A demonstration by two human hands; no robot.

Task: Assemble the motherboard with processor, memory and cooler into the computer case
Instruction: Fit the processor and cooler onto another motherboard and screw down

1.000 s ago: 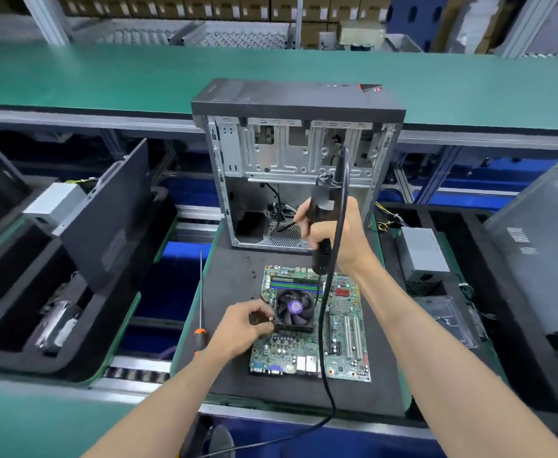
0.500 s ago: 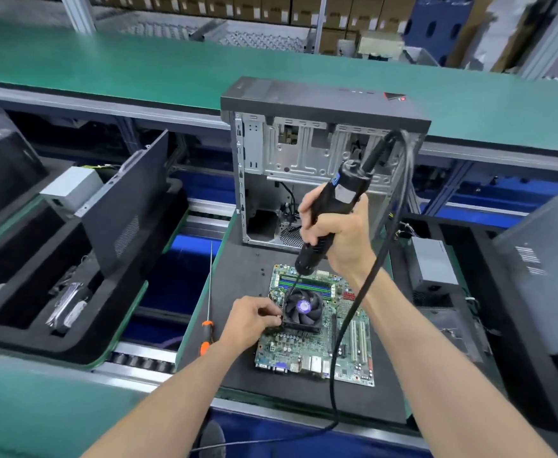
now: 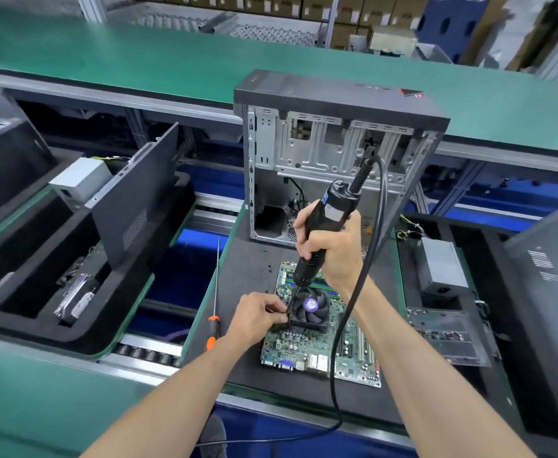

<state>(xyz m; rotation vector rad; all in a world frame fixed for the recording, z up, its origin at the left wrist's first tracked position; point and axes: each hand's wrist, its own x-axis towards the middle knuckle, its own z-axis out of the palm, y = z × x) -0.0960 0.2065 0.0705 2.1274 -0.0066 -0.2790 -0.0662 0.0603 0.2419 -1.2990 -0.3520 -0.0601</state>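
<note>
Both hands meet at the cooler's (image 3: 310, 310) left corner, frame centre: left hand (image 3: 254, 317) pinching there, right hand (image 3: 332, 249) gripping the electric screwdriver (image 3: 320, 233), tilted down-left.

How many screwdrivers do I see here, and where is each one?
2. The electric screwdriver is in the right hand, tip at the cooler. The orange-handled screwdriver lies left of the motherboard.
</note>
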